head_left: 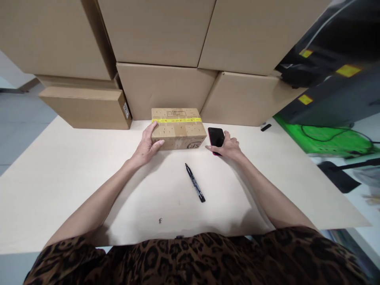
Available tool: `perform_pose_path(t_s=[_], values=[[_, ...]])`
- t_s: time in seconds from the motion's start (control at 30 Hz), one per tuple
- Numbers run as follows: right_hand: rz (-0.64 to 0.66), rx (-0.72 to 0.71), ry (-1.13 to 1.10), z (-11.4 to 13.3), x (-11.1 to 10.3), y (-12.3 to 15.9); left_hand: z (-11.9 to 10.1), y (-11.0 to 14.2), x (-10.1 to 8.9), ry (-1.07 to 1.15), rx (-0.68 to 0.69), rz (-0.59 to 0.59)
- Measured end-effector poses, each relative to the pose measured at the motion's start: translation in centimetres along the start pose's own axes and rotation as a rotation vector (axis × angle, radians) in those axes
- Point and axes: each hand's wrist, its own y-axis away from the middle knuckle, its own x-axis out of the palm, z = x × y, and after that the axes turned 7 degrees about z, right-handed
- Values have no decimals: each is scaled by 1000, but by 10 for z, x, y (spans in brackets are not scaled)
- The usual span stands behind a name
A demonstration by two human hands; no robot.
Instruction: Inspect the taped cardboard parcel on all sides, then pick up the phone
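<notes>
**Inspector:** Nearest item first.

**Clerk:** A leopard-print garment (178, 261) along the lower edge. Ahead of it, a black marker pen (195, 183) lies at an angle on the pale tabletop (59, 178), touching neither hand.

**Inspector:** Left hand (147, 146)?

**Clerk:** Against the left end of the shipping carton (178, 128), fingers spread and unclenched, thumb along the front face. Whether it grips or only rests, I cannot tell.

**Inspector:** Right hand (224, 146)?

**Clerk:** Lying over the lower part of a black phone (216, 136), fingers loosely curved, not clenched. Grip undetermined. The phone sits flat, just beside the carton's right end.

**Inspector:** Carton's position?

**Clerk:** Lying flat between both hands, near the table's far side, with yellow tape (176, 120) around it and an SF mark on its front.

**Inspector:** Beyond it?

**Clerk:** Stacked brown cartons (157, 31) stand behind, with a flat carton (84, 109) on the table at left. At far right, there is a dark case (329, 75) with yellow labels, above a green mat (323, 138).
</notes>
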Motion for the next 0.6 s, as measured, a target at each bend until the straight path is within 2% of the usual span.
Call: perform_pose_path(t_s=[0.13,0.23,0.37,0.47,0.53,0.6], values=[[-11,91,-267,-5,-9,-8,-1,-5,1,47,-2,-19],[-50,100,-500,-10,-10,-10,0,-2,6,50,14,-56],[-71,58,-716,-11,-5,-7,-2,9,8,-112,41,-219],[-141,19,-919,-8,0,3,-16,19,6,-288,119,-391],[-233,-17,-1040,-1,2,17,-34,25,7,-320,193,-480],[-311,-69,-1148,10,5,36,-55,31,11,-235,257,-475]])
